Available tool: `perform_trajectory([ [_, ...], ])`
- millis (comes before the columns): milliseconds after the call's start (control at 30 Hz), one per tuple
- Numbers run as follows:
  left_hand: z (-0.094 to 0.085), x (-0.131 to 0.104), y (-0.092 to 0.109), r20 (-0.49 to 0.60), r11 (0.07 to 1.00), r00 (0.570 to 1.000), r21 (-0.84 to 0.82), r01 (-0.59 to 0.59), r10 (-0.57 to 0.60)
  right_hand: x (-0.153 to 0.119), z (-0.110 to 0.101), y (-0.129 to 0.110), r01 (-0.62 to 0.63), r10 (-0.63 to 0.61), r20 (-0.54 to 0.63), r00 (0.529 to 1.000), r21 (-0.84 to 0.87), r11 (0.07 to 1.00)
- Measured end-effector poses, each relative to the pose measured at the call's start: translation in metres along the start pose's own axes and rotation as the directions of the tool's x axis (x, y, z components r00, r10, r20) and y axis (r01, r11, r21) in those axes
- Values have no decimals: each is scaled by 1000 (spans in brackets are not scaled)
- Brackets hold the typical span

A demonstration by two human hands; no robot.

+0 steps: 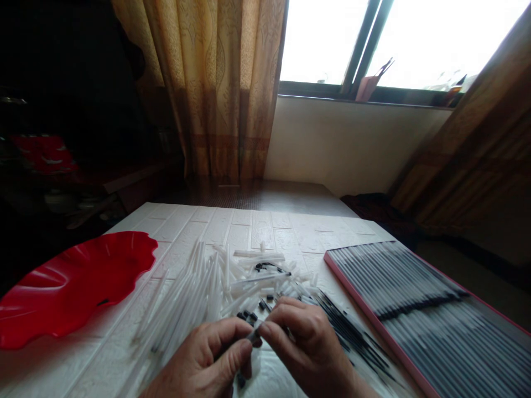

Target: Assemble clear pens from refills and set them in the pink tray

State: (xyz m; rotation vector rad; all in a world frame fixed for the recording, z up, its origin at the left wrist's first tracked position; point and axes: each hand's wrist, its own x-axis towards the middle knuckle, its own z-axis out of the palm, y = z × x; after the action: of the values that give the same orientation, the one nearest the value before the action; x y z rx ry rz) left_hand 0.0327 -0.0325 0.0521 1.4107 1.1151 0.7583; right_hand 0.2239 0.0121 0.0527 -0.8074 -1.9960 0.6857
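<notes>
Both hands are working right at the near edge of the table [265, 224], low in the frame. The left hand [207, 356] and right hand [305, 342] meet fingertip to fingertip, both pinched shut on 1 small dark pen part [251, 335]. It's mostly covered by the fingers and a bit blurred, so I can't tell exactly what piece it is.

Room to move is tight. Just beyond the fingers is a loose heap of white plastic tubes [207, 282], thin, smooth and semi-see-through, fanned out every which way, with little black caps [248, 316] scattered in among them. Touching the right hand's far side is a bundle of thin black refills [352, 337] lying diagonally. Right of that, a flat tray with a pink rim [357, 296] is packed with neat rows of finished pens; its near corner is cut off by the frame edge.

On the left, well apart from the hands, is a glossy red dish [70, 284] with a wavy scalloped rim, with a clear strip of table between it and the tubes. The table cover is white with an embossed brick pattern. Beyond the far edge hangs a tan patterned curtain [215, 83], and the left background is too dark to make out.
</notes>
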Motion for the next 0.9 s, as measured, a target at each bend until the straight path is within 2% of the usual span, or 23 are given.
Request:
perform_trajectory([
  [100,0,1,-1,-18,999,1000,-33,14,-14,2,-5,-3,44,-44,-22,999,46,998],
  [233,-1,1,-2,-28,999,999,-9,-37,36,3,-6,-3,118,-127,35,991,180,976],
  [500,0,-1,-4,7,1000,1000,16,-6,6,1,-1,-1,26,-36,63,997,149,989],
  [667,0,-2,2,-1,1000,1000,-13,-10,10,2,-6,0,-3,3,5,1000,115,993],
  [767,-1,-2,2,-32,1000,999,-21,-19,18,3,-8,-1,15,-13,-15,1000,119,993],
  [900,-2,-1,-4,-35,999,998,-3,-52,52,3,-6,-2,74,-85,43,995,211,975],
])
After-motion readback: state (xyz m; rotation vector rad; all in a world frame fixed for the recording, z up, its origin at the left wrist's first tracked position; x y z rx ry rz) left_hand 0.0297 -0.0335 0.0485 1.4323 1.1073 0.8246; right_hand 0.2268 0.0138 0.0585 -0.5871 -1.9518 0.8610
